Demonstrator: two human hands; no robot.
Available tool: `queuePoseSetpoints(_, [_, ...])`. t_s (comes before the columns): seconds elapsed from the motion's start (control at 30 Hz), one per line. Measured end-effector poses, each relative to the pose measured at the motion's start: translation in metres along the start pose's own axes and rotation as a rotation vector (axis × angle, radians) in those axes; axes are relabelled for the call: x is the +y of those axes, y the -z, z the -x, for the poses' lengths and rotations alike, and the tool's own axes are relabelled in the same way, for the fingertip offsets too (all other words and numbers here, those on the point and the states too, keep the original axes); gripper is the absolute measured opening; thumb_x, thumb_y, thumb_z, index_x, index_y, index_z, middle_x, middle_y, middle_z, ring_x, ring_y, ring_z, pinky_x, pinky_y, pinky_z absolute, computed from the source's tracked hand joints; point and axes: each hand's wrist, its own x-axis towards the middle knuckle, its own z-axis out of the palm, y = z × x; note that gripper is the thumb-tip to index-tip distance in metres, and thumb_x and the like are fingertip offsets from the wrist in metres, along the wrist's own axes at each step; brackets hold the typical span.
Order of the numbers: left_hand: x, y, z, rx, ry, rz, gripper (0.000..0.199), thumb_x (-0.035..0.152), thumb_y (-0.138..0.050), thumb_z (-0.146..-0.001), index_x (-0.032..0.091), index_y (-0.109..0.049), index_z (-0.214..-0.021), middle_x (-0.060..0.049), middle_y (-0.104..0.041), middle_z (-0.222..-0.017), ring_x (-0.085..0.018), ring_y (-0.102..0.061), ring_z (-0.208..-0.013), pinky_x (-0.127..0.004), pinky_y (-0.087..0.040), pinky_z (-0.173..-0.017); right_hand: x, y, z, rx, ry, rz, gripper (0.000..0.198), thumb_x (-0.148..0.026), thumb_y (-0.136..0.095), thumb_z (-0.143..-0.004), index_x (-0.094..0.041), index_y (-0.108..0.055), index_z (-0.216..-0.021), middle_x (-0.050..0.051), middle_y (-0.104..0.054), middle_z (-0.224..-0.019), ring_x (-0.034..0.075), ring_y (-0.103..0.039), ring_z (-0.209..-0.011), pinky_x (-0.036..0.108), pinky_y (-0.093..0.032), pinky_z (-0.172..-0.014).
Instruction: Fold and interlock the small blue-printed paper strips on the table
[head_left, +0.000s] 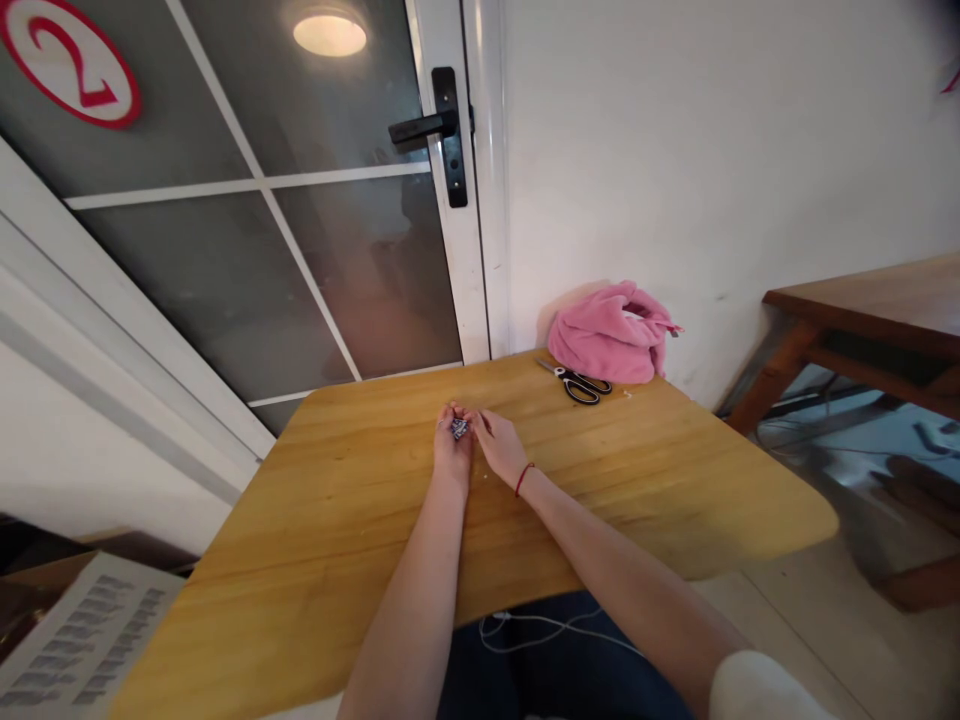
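Your left hand and right hand meet mid-bench, fingers pinched together on 1 small blue-white object. Scissors and pink cloth sit beyond.

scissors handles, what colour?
Black with white inner trim on the scissors, lying by the pink cloth. Head view, the only one.

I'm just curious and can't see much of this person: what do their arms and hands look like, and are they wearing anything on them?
Both forearms are bare, with no gloves. The right hand has a thin red string bracelet at the wrist, and a white sleeve shows near that arm's elbow. The left hand and its wrist show nothing worn.
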Motion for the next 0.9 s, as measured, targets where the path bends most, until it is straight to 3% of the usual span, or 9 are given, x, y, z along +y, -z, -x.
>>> queuePoseSetpoints(0.2, [0.003, -0.002, 0.0, 0.038, 0.001, -0.007, 0.014, 0.013, -0.039, -0.088, 0.016, -0.051, -0.081, 0.003, -0.054, -0.063, -0.003, -0.047, -0.046, -0.015, -0.043, -0.054, 0.0, 0.001, -0.002, -0.005, -0.015, 0.022, 0.03, -0.034, -0.037, -0.089, -0.017, -0.06, -0.081, 0.004, -0.062, -0.076, 0.012, -0.054, -0.067, 0.022, -0.039, -0.063])
queuePoseSetpoints(0.5, [0.006, -0.001, -0.001, 0.127, 0.058, -0.015, 0.022, 0.009, -0.035, -0.086, 0.016, -0.052, -0.097, -0.001, -0.054, -0.069, -0.007, -0.054, -0.057, -0.021, -0.047, -0.066, 0.005, -0.001, -0.002, -0.035, -0.118, 0.016, 0.032, -0.046, -0.044, -0.084, -0.018, -0.057, -0.093, 0.002, -0.06, -0.074, 0.012, -0.054, -0.066, 0.022, -0.038, -0.06])
queuePoseSetpoints(0.77, [-0.002, -0.007, 0.003, 0.173, 0.067, -0.085, 0.023, 0.008, -0.036, -0.085, 0.019, -0.055, -0.091, -0.001, -0.057, -0.072, -0.008, -0.059, -0.063, -0.023, -0.048, -0.067, 0.006, -0.002, -0.001, -0.106, -0.218, 0.191, 0.046, -0.062, -0.047, -0.075, -0.019, -0.051, -0.09, 0.006, -0.063, -0.081, 0.019, -0.06, -0.074, 0.026, -0.037, -0.058])
queuePoseSetpoints(0.9, [-0.006, -0.01, 0.008, 0.113, 0.093, -0.069, 0.017, 0.011, -0.041, -0.082, 0.017, -0.056, -0.085, -0.001, -0.055, -0.067, -0.009, -0.058, -0.061, -0.024, -0.048, -0.067, 0.006, -0.001, -0.002, -0.133, -0.227, 0.264, 0.051, -0.063, -0.045, -0.077, -0.019, -0.05, -0.1, 0.01, -0.065, -0.09, 0.023, -0.062, -0.082, 0.029, -0.04, -0.062])
